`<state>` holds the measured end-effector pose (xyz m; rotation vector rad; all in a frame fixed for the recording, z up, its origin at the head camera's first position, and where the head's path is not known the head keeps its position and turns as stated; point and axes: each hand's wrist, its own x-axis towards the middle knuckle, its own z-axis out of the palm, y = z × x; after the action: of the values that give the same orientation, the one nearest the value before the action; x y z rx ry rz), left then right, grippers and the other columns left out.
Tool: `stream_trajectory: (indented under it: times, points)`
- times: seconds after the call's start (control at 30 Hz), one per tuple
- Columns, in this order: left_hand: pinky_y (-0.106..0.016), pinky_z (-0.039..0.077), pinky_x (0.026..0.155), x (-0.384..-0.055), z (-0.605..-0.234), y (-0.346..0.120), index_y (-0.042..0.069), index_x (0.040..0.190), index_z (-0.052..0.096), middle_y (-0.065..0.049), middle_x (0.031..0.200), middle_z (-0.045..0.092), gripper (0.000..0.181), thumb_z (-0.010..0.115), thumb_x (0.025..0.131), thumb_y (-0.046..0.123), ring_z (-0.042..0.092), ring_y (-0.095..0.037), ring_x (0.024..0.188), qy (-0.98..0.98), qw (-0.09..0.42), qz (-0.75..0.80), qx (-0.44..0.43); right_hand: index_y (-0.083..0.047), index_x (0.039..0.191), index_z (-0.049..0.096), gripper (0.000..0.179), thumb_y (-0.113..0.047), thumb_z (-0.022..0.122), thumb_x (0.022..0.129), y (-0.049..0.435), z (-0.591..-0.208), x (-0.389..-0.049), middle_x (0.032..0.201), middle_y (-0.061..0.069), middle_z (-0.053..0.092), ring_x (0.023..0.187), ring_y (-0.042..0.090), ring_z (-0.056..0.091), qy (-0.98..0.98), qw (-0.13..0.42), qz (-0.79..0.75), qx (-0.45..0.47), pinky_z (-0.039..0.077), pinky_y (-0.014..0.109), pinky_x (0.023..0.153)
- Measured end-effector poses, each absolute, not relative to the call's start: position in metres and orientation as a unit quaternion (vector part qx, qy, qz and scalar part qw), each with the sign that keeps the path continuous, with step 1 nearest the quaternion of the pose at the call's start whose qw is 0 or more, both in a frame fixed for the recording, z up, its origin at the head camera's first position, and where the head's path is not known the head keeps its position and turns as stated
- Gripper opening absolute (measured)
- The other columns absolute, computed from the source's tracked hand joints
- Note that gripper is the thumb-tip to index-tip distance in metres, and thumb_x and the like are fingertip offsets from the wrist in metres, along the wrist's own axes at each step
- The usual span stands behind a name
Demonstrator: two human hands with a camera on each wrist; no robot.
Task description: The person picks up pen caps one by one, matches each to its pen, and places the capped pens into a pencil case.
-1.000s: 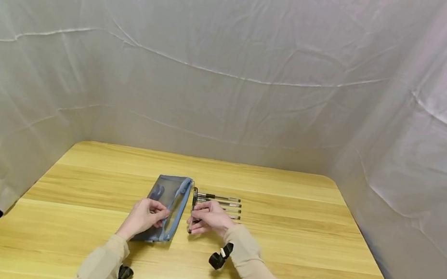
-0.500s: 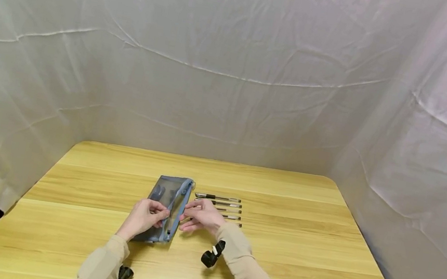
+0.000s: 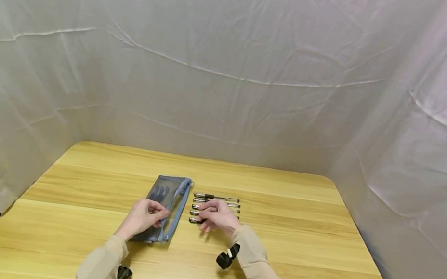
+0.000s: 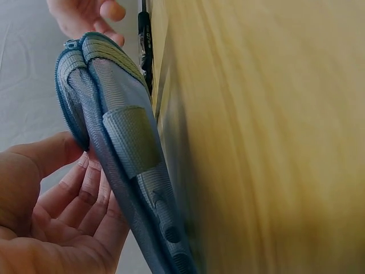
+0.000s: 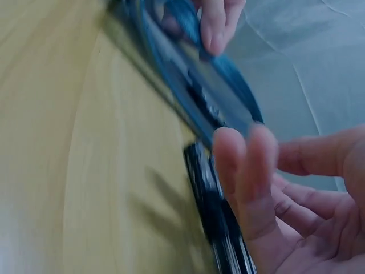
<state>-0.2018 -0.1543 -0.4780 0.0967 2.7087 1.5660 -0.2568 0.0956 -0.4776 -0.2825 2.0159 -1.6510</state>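
Note:
A blue mesh zip pencil case [image 3: 181, 206] lies on the table with its mouth spread apart. My left hand [image 3: 144, 218] pinches one edge of that mouth between thumb and fingers, also visible in the left wrist view. Inside, dark pens [image 5: 204, 104] show through the opening in the right wrist view. To the right of the case several black-capped gel pens [image 3: 202, 195] lie side by side, caps toward it. Above the nearer pens hovers my right hand [image 3: 217, 215], its fingers loosely bent and nothing between them; it partly hides those pens.
The wooden table [image 3: 289, 247] extends to both sides of the hands. A pale curtain [image 3: 229, 101] hangs behind it and along the sides. Each wrist wears a small black camera [image 3: 225, 260].
My right hand carried a pen to the case's mouth, let it go inside, then moved back right over the row of pens. The left hand kept its pinch on the case.

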Motion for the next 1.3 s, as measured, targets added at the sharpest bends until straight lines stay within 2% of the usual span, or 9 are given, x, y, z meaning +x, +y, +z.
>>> stream_trajectory:
  times: [0.1,0.2,0.3,0.37,0.53,0.77,0.93,1.13,1.3]
  points:
    - [-0.028,0.059,0.058,-0.203,-0.479,-0.155,-0.004,0.094,0.076,-0.009,0.073,0.073,0.014,0.07,0.094,0.009,0.068,-0.016,0.057,0.864,0.008,0.502,0.031,0.011,0.12,0.06,0.029,-0.003,0.062,0.095,0.107,-0.479,-0.258,0.095,0.022,0.071,0.054,0.009,0.059,0.779,0.231,-0.57,-0.126,0.047,0.018,0.046]
    - [-0.028,0.059,0.058,-0.203,-0.48,-0.154,-0.003,0.094,0.076,-0.009,0.072,0.073,0.014,0.07,0.094,0.009,0.068,-0.016,0.057,0.864,0.008,0.502,0.028,0.009,0.114,0.063,0.026,-0.004,0.065,0.092,0.117,-0.481,-0.259,0.088,0.011,0.067,0.051,0.008,0.053,0.805,0.205,-0.537,-0.143,0.04,0.018,0.043]
    - [-0.028,0.059,0.058,-0.203,-0.48,-0.154,-0.003,0.094,0.076,-0.009,0.073,0.073,0.014,0.07,0.094,0.009,0.068,-0.016,0.057,0.864,0.01,0.503,0.028,0.007,0.111,0.066,0.025,-0.005,0.069,0.09,0.125,-0.484,-0.26,0.084,0.003,0.062,0.053,0.009,0.051,0.826,0.179,-0.511,-0.155,0.041,0.018,0.045]
    - [-0.029,0.06,0.058,-0.203,-0.48,-0.154,-0.004,0.094,0.076,-0.009,0.074,0.073,0.014,0.07,0.094,0.009,0.068,-0.017,0.058,0.862,0.01,0.506,0.028,0.005,0.109,0.068,0.025,-0.006,0.072,0.087,0.129,-0.485,-0.261,0.082,-0.001,0.059,0.059,0.009,0.051,0.844,0.157,-0.487,-0.162,0.043,0.018,0.052]
    - [-0.029,0.06,0.058,-0.203,-0.481,-0.154,-0.004,0.095,0.076,-0.009,0.074,0.073,0.014,0.07,0.094,0.009,0.068,-0.017,0.058,0.861,0.01,0.507,0.028,0.0,0.104,0.072,0.023,-0.005,0.077,0.082,0.137,-0.485,-0.262,0.077,-0.001,0.058,0.072,0.009,0.051,0.872,0.117,-0.433,-0.198,0.044,0.02,0.068]
    - [-0.027,0.059,0.058,-0.204,-0.481,-0.154,-0.002,0.094,0.076,-0.007,0.072,0.072,0.013,0.07,0.093,0.009,0.067,-0.015,0.057,0.864,0.011,0.503,0.025,-0.004,0.099,0.074,0.022,-0.005,0.081,0.079,0.141,-0.485,-0.261,0.071,-0.004,0.052,0.063,0.008,0.047,0.889,0.112,-0.391,-0.209,0.042,0.018,0.059]
    - [-0.027,0.059,0.058,-0.205,-0.48,-0.154,-0.003,0.094,0.076,-0.008,0.072,0.072,0.014,0.069,0.094,0.009,0.067,-0.015,0.057,0.865,0.009,0.502,0.03,-0.009,0.097,0.074,0.021,-0.011,0.083,0.079,0.141,-0.483,-0.26,0.068,-0.007,0.051,0.055,0.007,0.048,0.911,0.105,-0.346,-0.198,0.042,0.019,0.059]
    - [-0.027,0.059,0.059,-0.203,-0.481,-0.154,-0.003,0.094,0.076,-0.009,0.071,0.072,0.014,0.069,0.094,0.009,0.067,-0.015,0.057,0.866,0.012,0.499,0.03,-0.019,0.087,0.073,0.014,-0.017,0.084,0.079,0.142,-0.486,-0.261,0.066,-0.009,0.05,0.061,0.007,0.046,0.936,0.087,-0.281,-0.193,0.035,0.021,0.061]
    - [-0.027,0.059,0.059,-0.203,-0.481,-0.153,-0.002,0.094,0.076,-0.007,0.072,0.072,0.014,0.069,0.094,0.01,0.068,-0.016,0.058,0.867,0.015,0.498,0.025,-0.021,0.082,0.072,0.013,-0.018,0.085,0.079,0.143,-0.487,-0.262,0.069,-0.009,0.054,0.066,0.007,0.047,0.94,0.077,-0.266,-0.201,0.035,0.02,0.061]
